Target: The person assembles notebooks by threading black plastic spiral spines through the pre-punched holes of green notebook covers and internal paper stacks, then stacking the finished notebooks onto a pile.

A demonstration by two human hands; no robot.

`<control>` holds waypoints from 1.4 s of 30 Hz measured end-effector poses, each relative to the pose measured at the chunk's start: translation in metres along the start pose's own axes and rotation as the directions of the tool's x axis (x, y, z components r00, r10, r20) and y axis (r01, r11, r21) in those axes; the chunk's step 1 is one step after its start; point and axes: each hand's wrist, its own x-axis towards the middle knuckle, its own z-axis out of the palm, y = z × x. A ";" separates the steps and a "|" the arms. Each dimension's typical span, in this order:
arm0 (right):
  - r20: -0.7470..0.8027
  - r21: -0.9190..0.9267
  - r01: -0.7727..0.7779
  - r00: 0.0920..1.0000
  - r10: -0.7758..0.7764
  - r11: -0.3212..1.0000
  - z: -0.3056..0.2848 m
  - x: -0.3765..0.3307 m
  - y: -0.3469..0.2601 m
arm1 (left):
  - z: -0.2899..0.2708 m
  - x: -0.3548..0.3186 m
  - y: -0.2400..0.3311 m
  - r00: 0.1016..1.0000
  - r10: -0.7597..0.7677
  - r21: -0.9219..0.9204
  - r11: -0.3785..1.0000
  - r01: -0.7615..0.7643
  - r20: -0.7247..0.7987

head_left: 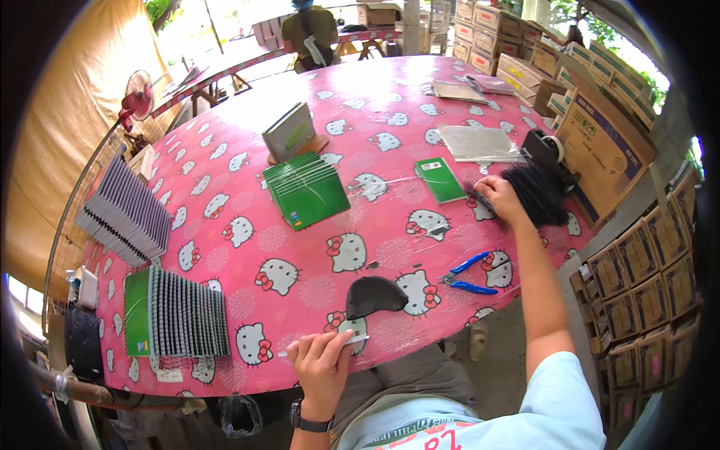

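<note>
My left hand (321,366), a dark watch on its wrist, is closed around a thin pale strip (358,339) at the table's near edge; what the strip belongs to is hidden. My right hand (501,199) reaches out to the right, fingers bent down at the left side of a pile of black spiral binding coils (536,191). Whether a coil is pinched in those fingers is too small to tell. Just left of it lies a green notebook (440,180). Blue-handled pliers (471,276) rest nearer to me, and a black curved pad (375,296) lies ahead of my left hand.
Fanned green notebooks (306,191) sit mid-table before an upright stack (289,133). Spiral-bound notebooks (187,319) stand in rows at left. A tape dispenser (551,150), plastic sleeves (480,142) and cartons (600,150) are at right. Another person (309,34) is at the far table.
</note>
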 end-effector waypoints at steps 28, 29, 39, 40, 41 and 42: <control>0.123 0.362 0.128 0.975 -0.183 0.923 0.115 -0.175 -0.249 | -0.002 0.004 0.003 0.999 -0.030 0.045 0.998 0.031 -0.025; 0.099 0.290 0.197 0.967 -0.234 0.937 0.123 -0.180 -0.253 | -0.002 0.004 0.003 0.999 -0.028 0.054 0.998 0.029 -0.033; 0.295 0.552 0.106 0.903 -0.312 0.827 0.088 -0.165 -0.238 | -0.005 0.000 -0.004 1.000 -0.019 0.007 1.000 0.019 -0.015; 0.326 0.550 0.097 0.890 -0.319 0.830 0.086 -0.165 -0.238 | -0.005 -0.001 -0.005 1.000 -0.012 0.004 1.000 0.012 -0.013; 0.331 0.544 0.119 0.879 -0.342 0.831 0.086 -0.164 -0.238 | -0.005 -0.001 -0.005 1.000 -0.011 -0.001 1.000 0.011 -0.013; 0.336 0.538 0.141 0.868 -0.365 0.831 0.087 -0.163 -0.237 | -0.005 -0.001 -0.005 1.000 -0.010 -0.006 1.000 0.010 -0.014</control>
